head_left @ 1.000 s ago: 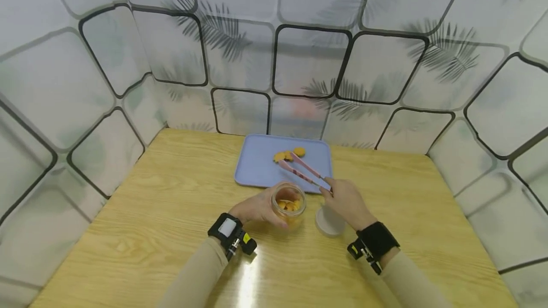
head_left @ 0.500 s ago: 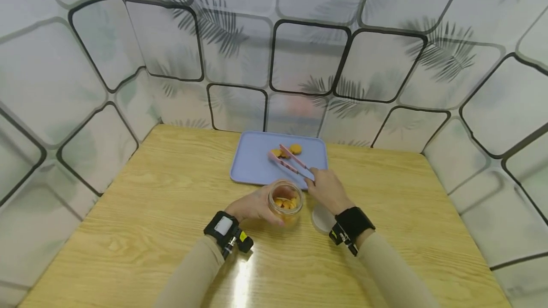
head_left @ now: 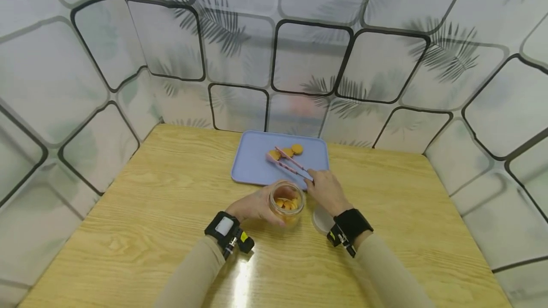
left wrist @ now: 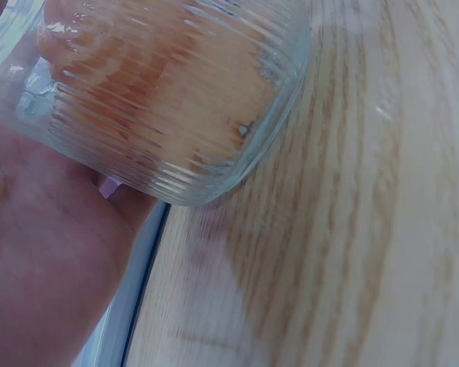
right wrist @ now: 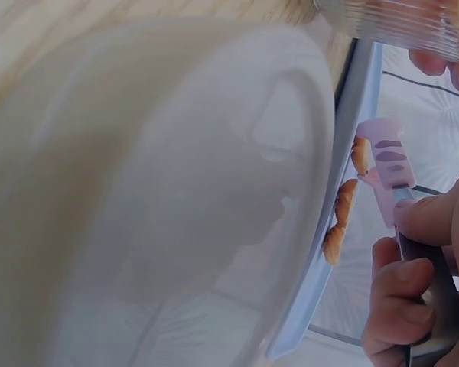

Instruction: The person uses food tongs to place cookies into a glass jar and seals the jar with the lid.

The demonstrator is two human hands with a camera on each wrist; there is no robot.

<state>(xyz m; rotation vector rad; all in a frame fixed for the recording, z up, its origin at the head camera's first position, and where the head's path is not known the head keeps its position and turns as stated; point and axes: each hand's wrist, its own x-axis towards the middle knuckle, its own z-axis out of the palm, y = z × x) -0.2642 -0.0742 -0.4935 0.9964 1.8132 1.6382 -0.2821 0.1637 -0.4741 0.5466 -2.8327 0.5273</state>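
A pale round lid (head_left: 322,221) lies on the bench (head_left: 128,203); beside it the left hand (head_left: 253,206) curls round a glass jar (head_left: 291,214) of cookies (head_left: 286,205), the right hand (head_left: 326,188) grips pink-tipped tongs (head_left: 288,167), tips at more cookies on the blue tray (head_left: 252,168)

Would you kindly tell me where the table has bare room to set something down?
Bare table lies left of the tray and left hand, and right of the right hand. The middle is crowded: jar, lid and tongs sit close together.
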